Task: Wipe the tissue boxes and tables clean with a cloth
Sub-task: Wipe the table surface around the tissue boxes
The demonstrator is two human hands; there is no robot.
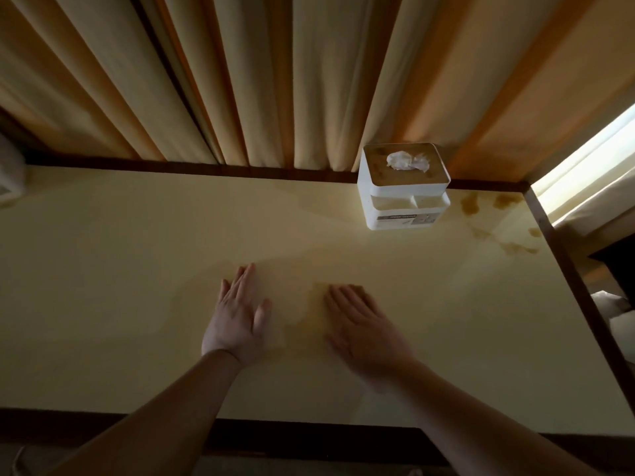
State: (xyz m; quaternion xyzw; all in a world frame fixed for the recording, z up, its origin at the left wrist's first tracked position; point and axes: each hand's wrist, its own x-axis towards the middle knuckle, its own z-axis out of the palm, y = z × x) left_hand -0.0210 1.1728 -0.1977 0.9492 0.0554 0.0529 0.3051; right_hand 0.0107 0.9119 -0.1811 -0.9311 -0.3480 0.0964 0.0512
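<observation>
Both palms flat on the pale table (137,286) near lower centre of the frame. Left hand (238,324) spread open, fingers extended, holding nothing, seemingly bracing. Right hand (364,333) flattened, fingers together, pressing down on a yellowish cloth (314,314) that peeks out at its fingertips and thumb side; cloth colour close to the tabletop, so its full outline hard to tell. White tissue box (402,190) standing upright toward upper right, against the curtain (275,80), well apart from both hands, tissue poking from its wooden lid. Brownish stains (488,214) spotted right of the box, toward the table's right edge. Best to keep even palm pressure, sweep in overlapping strokes outward toward those stains, then lift the box rather than wiping around it. Probably early going: stains untouched.
</observation>
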